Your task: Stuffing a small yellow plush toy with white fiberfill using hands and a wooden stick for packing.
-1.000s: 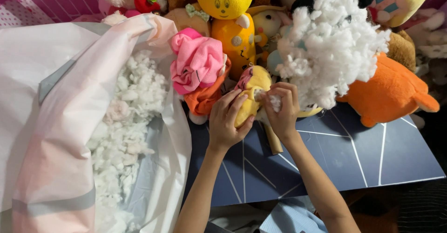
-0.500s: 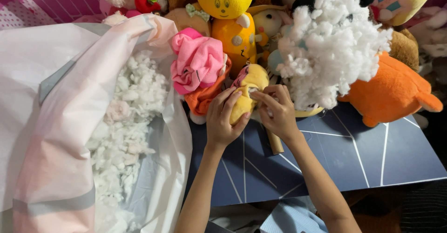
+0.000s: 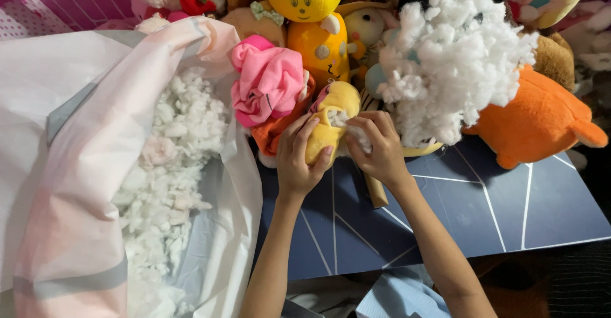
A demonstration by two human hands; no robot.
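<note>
My left hand [image 3: 299, 159] grips a small yellow plush toy [image 3: 334, 111] from below, its opening turned up. My right hand [image 3: 377, 145] pinches a tuft of white stuffing [image 3: 358, 138] at that opening. Both hands hover over a dark blue mat [image 3: 471, 210] with white lines. A big heap of white stuffing [image 3: 455, 57] lies just right of my right hand. A pink fabric bundle [image 3: 267, 79] sits left of the yellow toy.
A large pale plastic bag [image 3: 76, 152] full of white stuffing [image 3: 172, 165] fills the left side. Several plush toys crowd the back: a yellow round-headed figure [image 3: 309, 13] and an orange one [image 3: 538, 117]. A wooden stick [image 3: 375, 194] lies on the mat under my right wrist.
My right hand has pressed the stuffing closer into the yellow toy's opening. My left hand has shifted its grip slightly on the toy.
</note>
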